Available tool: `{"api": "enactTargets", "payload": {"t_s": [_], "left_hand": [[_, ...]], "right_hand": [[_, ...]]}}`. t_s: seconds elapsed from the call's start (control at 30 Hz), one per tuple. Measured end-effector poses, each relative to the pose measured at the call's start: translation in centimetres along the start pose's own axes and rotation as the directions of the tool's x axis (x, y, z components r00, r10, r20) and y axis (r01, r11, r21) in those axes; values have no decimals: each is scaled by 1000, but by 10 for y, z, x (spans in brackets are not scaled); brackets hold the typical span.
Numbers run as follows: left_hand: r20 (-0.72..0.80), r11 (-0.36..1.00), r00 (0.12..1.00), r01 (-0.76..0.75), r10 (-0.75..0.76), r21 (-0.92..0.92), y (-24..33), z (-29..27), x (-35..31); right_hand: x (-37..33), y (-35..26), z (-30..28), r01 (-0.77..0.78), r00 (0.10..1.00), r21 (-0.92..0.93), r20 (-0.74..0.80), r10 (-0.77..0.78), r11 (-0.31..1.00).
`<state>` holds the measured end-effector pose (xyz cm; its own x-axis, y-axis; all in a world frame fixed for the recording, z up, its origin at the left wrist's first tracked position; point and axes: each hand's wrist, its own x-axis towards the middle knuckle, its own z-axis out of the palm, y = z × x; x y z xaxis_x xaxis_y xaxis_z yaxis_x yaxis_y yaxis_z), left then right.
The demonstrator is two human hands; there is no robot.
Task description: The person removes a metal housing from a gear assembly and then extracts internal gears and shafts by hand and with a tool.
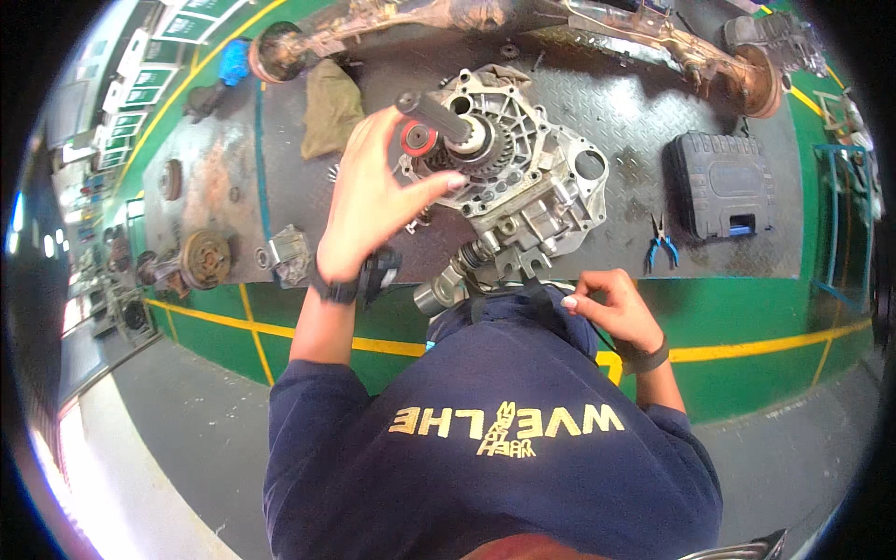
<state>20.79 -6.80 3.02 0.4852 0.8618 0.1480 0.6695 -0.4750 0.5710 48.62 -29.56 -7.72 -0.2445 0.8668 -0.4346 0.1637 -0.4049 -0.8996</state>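
Observation:
A silver gearbox housing (551, 201) lies on the bench in front of me, with a toothed gear (492, 154) in its round opening. From that opening a dark grey ridged shaft (437, 117) rises toward me. My left hand (359, 191) reaches over the housing's left side, thumb and fingers spread around a red-ringed round part (418, 140); whether the fingers touch it, I cannot tell. My right hand (621, 308) hovers by my waist, right of the housing's near end, fingers loosely curled and thumb apart, with nothing visible in it.
Right of the housing lie blue-handled pliers (662, 247) and a black tool case (723, 187). A rusty axle (653, 33) spans the bench's far side. An olive cloth (331, 107), a metal casting (287, 257) and a rusty drum (204, 259) lie to the left.

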Motion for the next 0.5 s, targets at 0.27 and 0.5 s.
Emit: {"api": "enactTargets", "payload": {"t_s": [0.27,0.5], "left_hand": [[93,673,986,160,-135,-722,53,37,26],[-114,399,934,33,-338,-916,104,90,67]], "right_hand": [[-66,40,-75,160,982,161,-128,-140,974],[-76,59,-110,211,973,164,-134,-190,964]]}}
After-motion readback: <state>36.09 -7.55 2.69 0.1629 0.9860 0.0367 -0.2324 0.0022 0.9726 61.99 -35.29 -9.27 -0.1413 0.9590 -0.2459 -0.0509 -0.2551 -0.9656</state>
